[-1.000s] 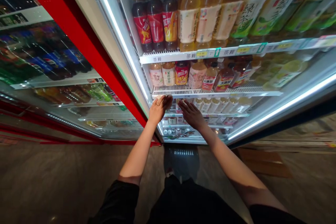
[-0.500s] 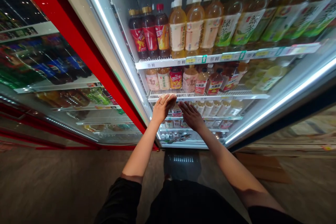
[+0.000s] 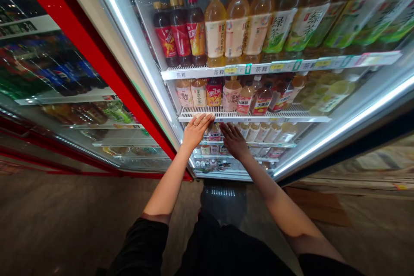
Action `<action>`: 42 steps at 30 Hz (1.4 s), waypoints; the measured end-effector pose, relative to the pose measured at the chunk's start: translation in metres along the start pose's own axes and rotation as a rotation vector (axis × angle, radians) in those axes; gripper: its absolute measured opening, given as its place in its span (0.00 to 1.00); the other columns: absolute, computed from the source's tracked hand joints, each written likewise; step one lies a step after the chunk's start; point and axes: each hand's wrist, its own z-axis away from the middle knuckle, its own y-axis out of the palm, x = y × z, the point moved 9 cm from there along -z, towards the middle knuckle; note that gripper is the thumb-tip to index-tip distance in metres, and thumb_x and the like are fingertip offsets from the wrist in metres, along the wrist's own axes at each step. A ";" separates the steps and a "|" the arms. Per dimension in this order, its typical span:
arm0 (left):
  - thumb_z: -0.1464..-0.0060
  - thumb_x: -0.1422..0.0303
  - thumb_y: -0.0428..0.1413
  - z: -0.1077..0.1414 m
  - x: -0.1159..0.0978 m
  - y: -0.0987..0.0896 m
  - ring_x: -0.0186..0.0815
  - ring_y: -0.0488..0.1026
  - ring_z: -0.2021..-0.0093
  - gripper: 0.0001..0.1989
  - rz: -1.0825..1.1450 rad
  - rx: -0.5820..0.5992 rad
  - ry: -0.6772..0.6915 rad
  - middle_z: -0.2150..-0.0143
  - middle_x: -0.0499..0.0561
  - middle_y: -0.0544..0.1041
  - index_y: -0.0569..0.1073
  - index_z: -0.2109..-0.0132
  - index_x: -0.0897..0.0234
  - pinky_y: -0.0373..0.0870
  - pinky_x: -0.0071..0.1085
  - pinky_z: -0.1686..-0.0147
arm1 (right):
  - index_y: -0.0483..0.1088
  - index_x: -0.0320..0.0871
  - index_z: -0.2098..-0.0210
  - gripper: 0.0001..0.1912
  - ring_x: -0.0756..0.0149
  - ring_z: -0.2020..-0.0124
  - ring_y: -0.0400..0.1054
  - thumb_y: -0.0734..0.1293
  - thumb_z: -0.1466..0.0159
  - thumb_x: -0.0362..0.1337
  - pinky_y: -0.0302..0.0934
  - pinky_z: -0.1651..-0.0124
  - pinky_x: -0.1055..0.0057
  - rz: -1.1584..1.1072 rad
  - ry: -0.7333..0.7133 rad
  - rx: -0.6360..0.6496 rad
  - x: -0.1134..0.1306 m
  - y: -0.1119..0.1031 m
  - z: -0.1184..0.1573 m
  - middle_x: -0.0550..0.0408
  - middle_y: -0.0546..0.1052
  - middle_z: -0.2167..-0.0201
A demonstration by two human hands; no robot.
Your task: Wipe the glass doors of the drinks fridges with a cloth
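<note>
The person's left hand lies palm down with its fingers extended over the front lip of a white wire shelf, a ring on one finger; it grips nothing that can be seen. The right hand is open with fingers apart, just below that shelf and close to a row of short white-capped bottles, holding nothing visible.

Both hands are inside an open drinks cooler, near its lower middle. On the shelf above them stand smaller tea bottles, their labels printed in Chinese. Higher up, a white shelf strip carries yellow price tags and supports three groups: dark bottles with red labels, pale orange tea bottles with white caps, and green-labelled green tea bottles to the right. Small cans and bottles crowd the lowest shelves.

To the left, a red-framed glass door shows Pepsi bottles on its shelves. A flattened piece of cardboard lies on the floor at right.
</note>
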 end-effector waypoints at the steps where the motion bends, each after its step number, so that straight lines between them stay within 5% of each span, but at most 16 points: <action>1: 0.31 0.78 0.47 0.000 0.001 -0.001 0.40 0.58 0.19 0.38 0.002 -0.007 -0.030 0.21 0.48 0.64 0.56 0.19 0.51 0.52 0.43 0.20 | 0.29 0.50 0.18 0.43 0.55 0.19 0.53 0.58 0.23 0.31 0.53 0.20 0.52 -0.008 0.002 0.010 0.000 0.000 0.000 0.51 0.57 0.20; 6: 0.35 0.80 0.49 -0.002 -0.001 0.004 0.44 0.53 0.18 0.41 0.042 -0.002 -0.123 0.19 0.52 0.59 0.54 0.19 0.55 0.50 0.48 0.19 | 0.28 0.48 0.18 0.44 0.58 0.18 0.48 0.57 0.25 0.29 0.49 0.18 0.53 -0.033 -0.051 0.041 0.000 -0.010 0.000 0.52 0.53 0.18; 13: 0.31 0.78 0.46 -0.010 -0.006 -0.014 0.38 0.55 0.18 0.36 0.057 0.005 0.000 0.19 0.48 0.62 0.59 0.20 0.51 0.51 0.43 0.19 | 0.35 0.47 0.17 0.45 0.61 0.18 0.48 0.58 0.27 0.26 0.46 0.17 0.54 -0.050 -0.097 0.067 -0.009 -0.022 0.003 0.54 0.57 0.19; 18: 0.34 0.80 0.47 -0.006 -0.004 -0.014 0.43 0.53 0.18 0.39 0.059 -0.030 -0.141 0.19 0.52 0.60 0.58 0.19 0.56 0.50 0.49 0.19 | 0.43 0.44 0.17 0.44 0.59 0.17 0.46 0.59 0.29 0.26 0.44 0.16 0.51 -0.025 -0.090 0.074 -0.014 -0.028 0.000 0.52 0.56 0.18; 25: 0.30 0.78 0.45 -0.011 -0.021 -0.004 0.37 0.54 0.18 0.37 0.075 0.045 0.072 0.19 0.46 0.61 0.56 0.19 0.50 0.49 0.42 0.19 | 0.49 0.46 0.19 0.40 0.61 0.19 0.51 0.59 0.28 0.26 0.49 0.18 0.54 -0.002 -0.071 0.054 -0.021 -0.015 0.001 0.52 0.62 0.21; 32: 0.31 0.79 0.48 -0.011 -0.001 -0.001 0.40 0.60 0.20 0.36 0.075 -0.032 -0.011 0.21 0.47 0.65 0.61 0.21 0.49 0.56 0.43 0.21 | 0.39 0.50 0.17 0.43 0.60 0.20 0.54 0.59 0.27 0.27 0.51 0.19 0.54 0.035 -0.057 0.006 -0.022 -0.010 0.005 0.54 0.62 0.21; 37: 0.30 0.80 0.47 -0.011 -0.005 0.001 0.37 0.62 0.21 0.36 0.090 -0.036 0.155 0.22 0.45 0.66 0.60 0.21 0.47 0.58 0.39 0.22 | 0.41 0.49 0.17 0.41 0.59 0.20 0.56 0.58 0.25 0.30 0.53 0.20 0.55 0.080 -0.037 -0.026 -0.013 -0.015 0.000 0.53 0.63 0.22; 42: 0.30 0.80 0.47 -0.010 0.003 -0.008 0.36 0.62 0.21 0.38 0.075 -0.083 0.155 0.22 0.45 0.66 0.55 0.20 0.47 0.54 0.37 0.21 | 0.41 0.49 0.17 0.40 0.57 0.20 0.55 0.58 0.25 0.30 0.51 0.19 0.55 0.122 0.000 -0.087 -0.005 -0.032 -0.027 0.55 0.61 0.21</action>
